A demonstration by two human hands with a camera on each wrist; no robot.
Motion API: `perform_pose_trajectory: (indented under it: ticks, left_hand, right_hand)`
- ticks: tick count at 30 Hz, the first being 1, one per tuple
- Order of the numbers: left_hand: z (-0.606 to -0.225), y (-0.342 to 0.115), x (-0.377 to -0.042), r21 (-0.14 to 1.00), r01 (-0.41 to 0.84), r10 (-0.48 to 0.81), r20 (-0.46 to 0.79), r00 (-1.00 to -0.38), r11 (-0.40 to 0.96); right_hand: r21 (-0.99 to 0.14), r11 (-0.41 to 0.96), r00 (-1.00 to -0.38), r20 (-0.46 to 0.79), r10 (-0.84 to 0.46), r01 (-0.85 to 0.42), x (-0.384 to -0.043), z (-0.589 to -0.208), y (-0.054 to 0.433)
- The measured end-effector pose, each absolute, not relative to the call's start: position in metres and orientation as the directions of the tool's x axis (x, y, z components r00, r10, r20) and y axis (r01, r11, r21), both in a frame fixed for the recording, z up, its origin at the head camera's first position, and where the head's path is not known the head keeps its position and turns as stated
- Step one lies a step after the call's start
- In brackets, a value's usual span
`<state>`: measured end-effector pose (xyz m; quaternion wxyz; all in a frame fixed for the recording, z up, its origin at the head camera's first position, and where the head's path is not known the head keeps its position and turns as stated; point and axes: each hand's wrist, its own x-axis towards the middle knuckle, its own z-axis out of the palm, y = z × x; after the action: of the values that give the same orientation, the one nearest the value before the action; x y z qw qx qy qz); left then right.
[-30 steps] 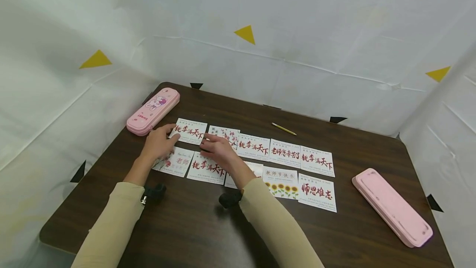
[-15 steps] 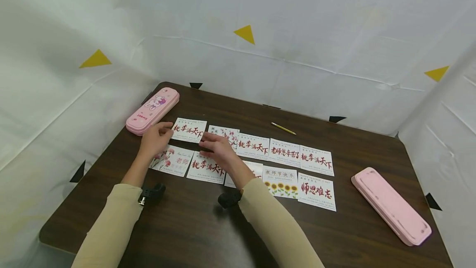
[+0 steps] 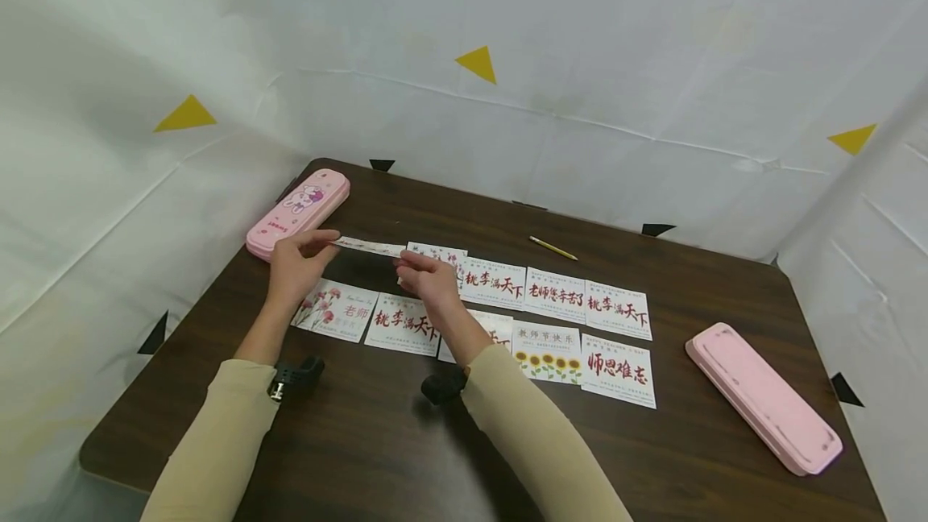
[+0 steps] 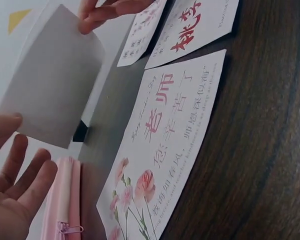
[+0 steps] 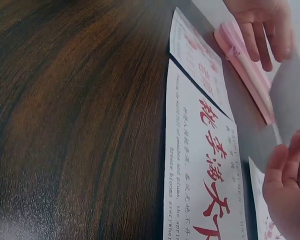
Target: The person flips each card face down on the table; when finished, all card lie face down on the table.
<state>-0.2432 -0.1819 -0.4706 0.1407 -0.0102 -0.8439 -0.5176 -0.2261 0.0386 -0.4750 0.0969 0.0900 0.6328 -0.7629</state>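
Observation:
A white greeting card [image 3: 371, 246] is raised off the table, tipped nearly edge-on in the head view. My left hand [image 3: 297, 268] pinches its left end between thumb and fingers, and my right hand [image 3: 433, 280] pinches its right end. The left wrist view shows the card's blank back [image 4: 55, 80]. Below it lies a carnation card [image 3: 336, 310]; beside that is a card with red writing [image 3: 403, 324]. A card with pink blossoms [image 3: 438, 256] lies partly hidden behind my right hand.
Two rows of cards continue rightward, including a sunflower card [image 3: 547, 354] and a red-lettered card [image 3: 618, 371]. A pink pencil case [image 3: 299, 212] stands at the back left, another pink case [image 3: 764, 399] at the right. Behind the rows lies a yellow pencil [image 3: 553, 248].
The back-left card lay flat with its red writing visible; it is now lifted and tilted up between both hands. My left hand first drew slightly left, uncovering the carnation card.

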Motion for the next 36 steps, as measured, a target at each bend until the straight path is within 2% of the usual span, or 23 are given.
perform_pose_trajectory:
  ticks: [11, 19, 22, 27, 36]
  left_hand:
    - [-0.472, -0.176, -0.243, 0.895, 0.108, -0.208, 0.216, -0.954, 0.433]
    - [-0.47, -0.176, -0.246, 0.901, 0.085, -0.325, 0.24, -0.915, 0.426]
    - [-0.469, -0.176, -0.248, 0.905, 0.049, -0.337, 0.206, -0.919, 0.422]
    - [-0.468, -0.177, -0.25, 0.905, -0.015, -0.315, 0.132, -0.94, 0.424]
    - [-0.471, -0.179, -0.252, 0.872, -0.026, -0.187, 0.075, -0.98, 0.489]
  right_hand:
    - [-0.967, -0.125, -0.967, -0.236, 0.101, 0.223, -0.223, -0.476, 0.032]
    - [-0.969, -0.152, -0.978, -0.203, 0.057, 0.192, -0.225, -0.476, 0.029]
    - [-0.971, -0.155, -0.981, -0.191, 0.034, 0.184, -0.225, -0.475, 0.028]
    - [-0.969, -0.159, -0.981, -0.187, -0.042, 0.191, -0.224, -0.476, 0.028]
    - [-0.954, -0.183, -0.967, -0.214, -0.14, 0.238, -0.22, -0.477, 0.028]
